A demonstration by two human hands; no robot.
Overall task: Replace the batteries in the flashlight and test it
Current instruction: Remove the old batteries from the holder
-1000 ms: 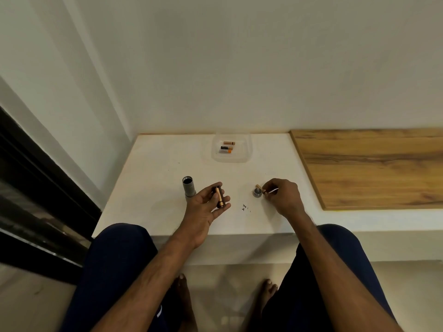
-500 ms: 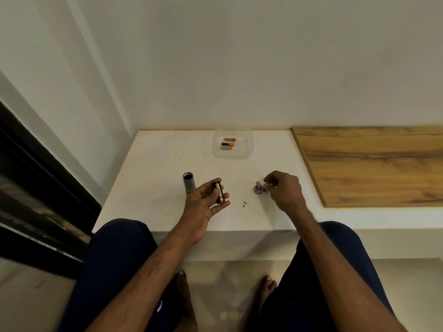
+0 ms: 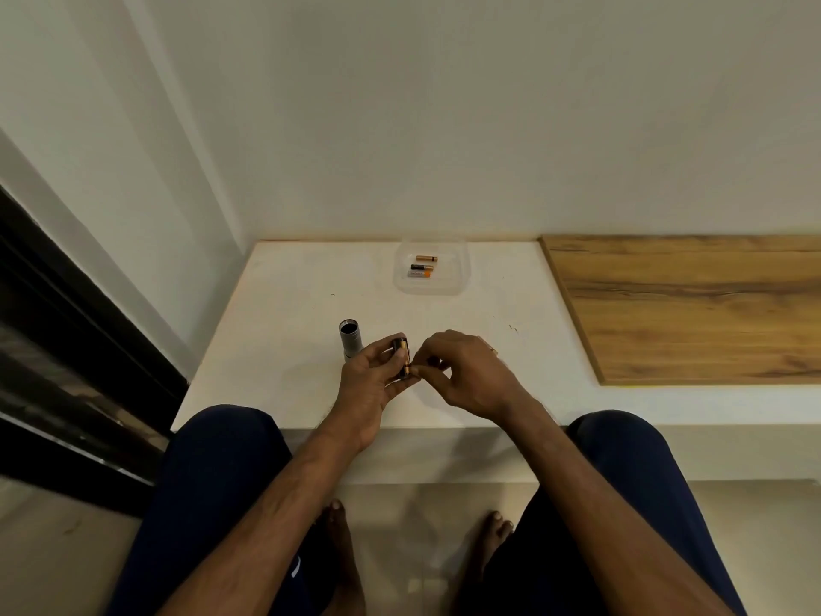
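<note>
Near the desk's (image 3: pixel 284 304) front edge, the left hand (image 3: pixel 371 384) grips the battery holder (image 3: pixel 401 360); the right hand (image 3: pixel 466 375), having crossed over from the end cap, pinches at it. The flashlight body (image 3: pixel 350 337) stands beside them; bare desk lies behind.

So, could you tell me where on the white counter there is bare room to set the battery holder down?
The white counter is bare left of the flashlight body, and between the clear tray and the wooden board. It is crowded where the left hand holds the battery holder against the right hand.
</note>
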